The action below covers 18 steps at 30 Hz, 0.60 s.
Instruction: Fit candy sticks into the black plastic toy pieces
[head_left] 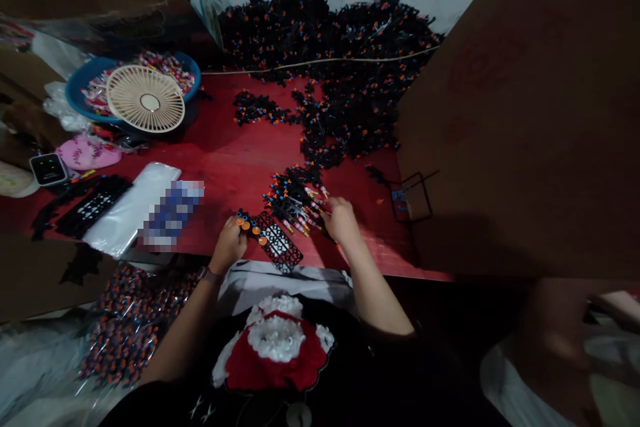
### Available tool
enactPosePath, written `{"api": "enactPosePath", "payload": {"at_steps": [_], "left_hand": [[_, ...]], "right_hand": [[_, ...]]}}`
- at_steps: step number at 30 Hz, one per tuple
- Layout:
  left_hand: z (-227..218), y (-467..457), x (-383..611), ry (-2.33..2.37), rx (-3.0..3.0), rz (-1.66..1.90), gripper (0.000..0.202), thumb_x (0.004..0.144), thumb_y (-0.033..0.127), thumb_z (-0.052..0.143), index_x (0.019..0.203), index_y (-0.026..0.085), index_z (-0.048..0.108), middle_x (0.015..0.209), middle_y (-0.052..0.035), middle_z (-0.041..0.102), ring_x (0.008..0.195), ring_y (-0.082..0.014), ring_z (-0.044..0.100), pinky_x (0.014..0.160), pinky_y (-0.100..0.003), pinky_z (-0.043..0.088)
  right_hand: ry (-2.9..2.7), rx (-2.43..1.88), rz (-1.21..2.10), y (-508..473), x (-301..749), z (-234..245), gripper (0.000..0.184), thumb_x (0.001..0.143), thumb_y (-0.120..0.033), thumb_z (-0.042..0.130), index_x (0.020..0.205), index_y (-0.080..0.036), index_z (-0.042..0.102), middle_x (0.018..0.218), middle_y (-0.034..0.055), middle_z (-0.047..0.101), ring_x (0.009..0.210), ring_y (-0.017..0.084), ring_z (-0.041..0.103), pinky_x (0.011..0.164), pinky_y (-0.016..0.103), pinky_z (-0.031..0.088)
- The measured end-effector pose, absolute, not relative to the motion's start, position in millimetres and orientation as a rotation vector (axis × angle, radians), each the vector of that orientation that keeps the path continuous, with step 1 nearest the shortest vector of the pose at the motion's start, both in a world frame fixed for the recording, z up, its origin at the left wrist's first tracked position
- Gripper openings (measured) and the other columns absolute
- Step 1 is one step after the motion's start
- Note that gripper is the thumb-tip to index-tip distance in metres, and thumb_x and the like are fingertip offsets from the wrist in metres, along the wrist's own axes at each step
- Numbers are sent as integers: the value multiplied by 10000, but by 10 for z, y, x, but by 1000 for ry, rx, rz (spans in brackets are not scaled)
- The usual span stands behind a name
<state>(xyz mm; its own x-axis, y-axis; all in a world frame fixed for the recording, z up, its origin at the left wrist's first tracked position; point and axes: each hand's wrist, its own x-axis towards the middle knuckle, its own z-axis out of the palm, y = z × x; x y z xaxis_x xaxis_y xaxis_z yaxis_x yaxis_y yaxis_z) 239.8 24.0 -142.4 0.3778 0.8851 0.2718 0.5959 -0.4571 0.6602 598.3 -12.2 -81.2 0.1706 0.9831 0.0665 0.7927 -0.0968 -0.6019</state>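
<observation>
My left hand [230,243] is closed around several small black pieces with orange discs [256,230] that stick out past its fingers. Right beside it, a black perforated plate [285,255] lies tilted near the table's front edge, with white showing through its holes. My right hand [343,219] reaches to the right side of a small heap of black pieces with orange and blue tips [285,190]. Its fingers are curled at several pale sticks with pink and yellow ends [301,219]; what they pinch is too small to make out.
A large heap of black pieces [325,33] lines the wall on the red table [220,153]. At left stand a blue basin [75,95], a cream fan [150,101] and clear plastic bags [140,203]. A cardboard box [520,120] and a black wire frame [415,200] border the right.
</observation>
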Motion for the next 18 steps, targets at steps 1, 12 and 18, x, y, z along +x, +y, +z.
{"api": "enactPosePath", "payload": {"at_steps": [1,12,18], "left_hand": [[-1421,242,2399,1281,2188,851,238,915,93,532,1026,220,700,1115,-142,776,1115,-336,704,1052,-510,569],[-1365,252,2359,1309,2198,729,236,915,91,550,1018,222,718,1085,-128,772,1112,-333,701,1048,-515,574],[-1315,242,2365,1307,2203,741,216,912,93,555,981,229,709,1047,-114,768,1053,-317,709,982,-486,589]], "right_hand": [[-1620,-2043,476,-131,6121,-837,250,885,-69,755,1121,-142,797,1144,169,806,1051,284,736,1020,423,558],[-1556,-1954,570,-377,6207,-1066,106,972,-281,759,1017,-185,760,1050,139,785,995,293,712,913,380,545],[-1476,-1937,608,-439,6242,-995,216,962,-408,805,903,-200,810,907,99,777,874,269,691,864,376,516]]}}
